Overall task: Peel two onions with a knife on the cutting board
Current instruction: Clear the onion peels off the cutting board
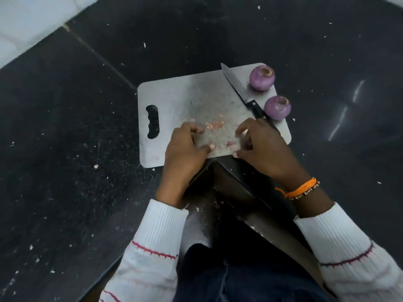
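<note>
A grey cutting board (174, 92) lies on the dark counter. Two peeled purple onions stand at its right edge, one at the far corner (261, 78) and one nearer (278, 107). A black-handled knife (241, 94) lies flat on the board just left of them, tip pointing away. My left hand (185, 149) and my right hand (263, 149) rest on the near part of the board with fingers bent, fingertips and thumbs touching its surface. Small pink peel scraps (214, 125) lie between the two hands. Neither hand holds the knife or an onion.
The black stone counter (76, 149) is speckled with white crumbs. The board's handle slot (152, 122) is at its left end. The counter's corner edge (218, 162) lies just under the board's near side, with my legs below.
</note>
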Demonstrator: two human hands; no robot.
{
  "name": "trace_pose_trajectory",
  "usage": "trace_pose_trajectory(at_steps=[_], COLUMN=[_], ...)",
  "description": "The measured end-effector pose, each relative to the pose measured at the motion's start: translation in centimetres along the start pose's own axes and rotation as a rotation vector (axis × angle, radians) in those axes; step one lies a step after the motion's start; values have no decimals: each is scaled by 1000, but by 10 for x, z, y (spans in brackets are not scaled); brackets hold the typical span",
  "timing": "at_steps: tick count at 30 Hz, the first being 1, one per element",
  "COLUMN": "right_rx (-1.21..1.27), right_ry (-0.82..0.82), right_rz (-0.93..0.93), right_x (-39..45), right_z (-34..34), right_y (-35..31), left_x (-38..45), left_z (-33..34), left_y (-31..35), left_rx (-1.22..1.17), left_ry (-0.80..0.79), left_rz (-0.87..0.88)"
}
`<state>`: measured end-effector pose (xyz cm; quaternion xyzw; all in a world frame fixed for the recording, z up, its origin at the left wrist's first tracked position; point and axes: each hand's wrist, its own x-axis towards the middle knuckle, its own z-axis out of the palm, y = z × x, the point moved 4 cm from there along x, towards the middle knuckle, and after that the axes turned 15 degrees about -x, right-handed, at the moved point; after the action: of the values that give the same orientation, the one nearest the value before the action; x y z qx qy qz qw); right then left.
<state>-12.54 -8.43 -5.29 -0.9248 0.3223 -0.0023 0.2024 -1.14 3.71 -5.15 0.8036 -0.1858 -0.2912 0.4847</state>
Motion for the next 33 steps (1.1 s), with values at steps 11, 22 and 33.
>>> trace_pose_trajectory(at_steps=[11,22,33], right_rx=[523,827,-350], right_ry=[139,-248,349], right_rz=[92,134,100], right_x=[32,20,18], right_z=[-8,35,12], right_y=[-28,-74,-25], left_x=[8,21,5], left_z=[2,-34,-31], left_y=[10,4,-18], left_rx=[-293,-570,410], left_ry=[28,132,93], left_rz=[202,24,204])
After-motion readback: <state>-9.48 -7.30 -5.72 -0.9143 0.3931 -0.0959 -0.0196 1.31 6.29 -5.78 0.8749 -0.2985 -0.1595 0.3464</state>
